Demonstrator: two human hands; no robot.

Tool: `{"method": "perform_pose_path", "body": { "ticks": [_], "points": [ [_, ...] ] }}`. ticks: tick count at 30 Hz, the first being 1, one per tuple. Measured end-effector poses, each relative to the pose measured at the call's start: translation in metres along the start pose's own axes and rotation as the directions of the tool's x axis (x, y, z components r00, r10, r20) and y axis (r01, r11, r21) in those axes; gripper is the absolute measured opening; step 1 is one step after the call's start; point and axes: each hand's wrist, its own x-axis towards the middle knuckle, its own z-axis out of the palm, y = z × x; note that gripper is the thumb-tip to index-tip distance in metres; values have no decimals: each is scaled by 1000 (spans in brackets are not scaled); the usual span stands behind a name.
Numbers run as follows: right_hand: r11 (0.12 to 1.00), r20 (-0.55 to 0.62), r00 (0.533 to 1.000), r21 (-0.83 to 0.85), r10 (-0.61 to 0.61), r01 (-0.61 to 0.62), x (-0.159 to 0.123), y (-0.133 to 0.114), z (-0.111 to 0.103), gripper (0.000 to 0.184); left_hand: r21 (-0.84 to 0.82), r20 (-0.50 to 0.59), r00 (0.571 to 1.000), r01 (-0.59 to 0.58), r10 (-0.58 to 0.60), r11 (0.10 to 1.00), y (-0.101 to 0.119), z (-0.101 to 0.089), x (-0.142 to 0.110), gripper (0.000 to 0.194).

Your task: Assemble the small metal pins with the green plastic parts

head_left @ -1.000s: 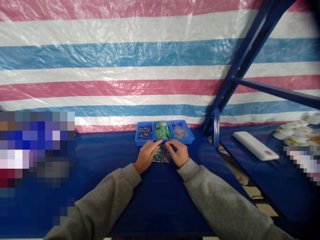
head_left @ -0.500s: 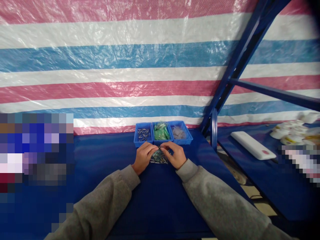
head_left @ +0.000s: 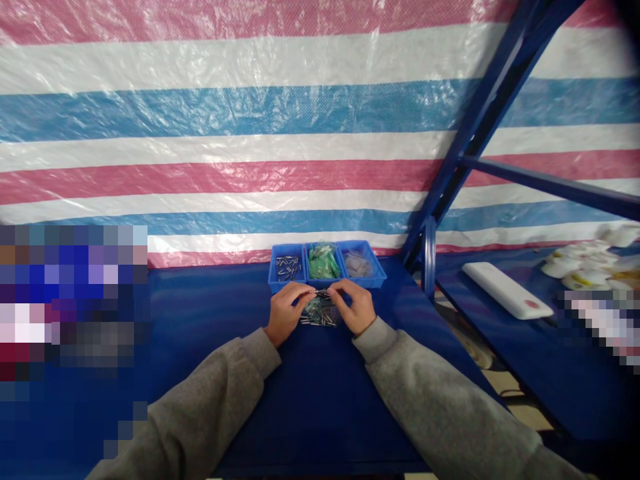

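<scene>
My left hand (head_left: 289, 312) is closed in a pinch, with a thin metal rod (head_left: 321, 291) showing at its fingertips. Facing it across a small gap, my right hand (head_left: 355, 308) also pinches; whatever lies between its fingers is too small to make out. Under and between both hands lies a loose pile of short metal rods (head_left: 320, 319) with some greenish pieces among them, on the blue table. Just behind the hands stand a blue bin (head_left: 273, 280) holding dark metal pins, a middle bin with a green plastic bag (head_left: 323, 262), and a right bin with clear bags (head_left: 359, 264).
A striped plastic sheet (head_left: 225, 180) hangs behind the blue table (head_left: 320, 413). At right, a blue metal frame (head_left: 447, 180) rises by the table edge. On a second table lie a long white device (head_left: 506, 290) and several white items (head_left: 580, 263). The far left is pixelated.
My fingertips have moved slightly apart, my right hand going a little to the right, so the thin rod between them shows more clearly. The bins have not moved.
</scene>
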Motion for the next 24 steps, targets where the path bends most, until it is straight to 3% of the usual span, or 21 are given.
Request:
{"method": "perform_pose_path", "body": {
  "ticks": [9,24],
  "points": [
    [999,76,996,34,-37,34,1,-3,1,20,66,15,999,44,-45,997,-1,1,0,21],
    [995,79,995,85,-62,55,0,-6,1,20,114,82,994,61,-70,992,-3,3,-3,33]
  ]
}}
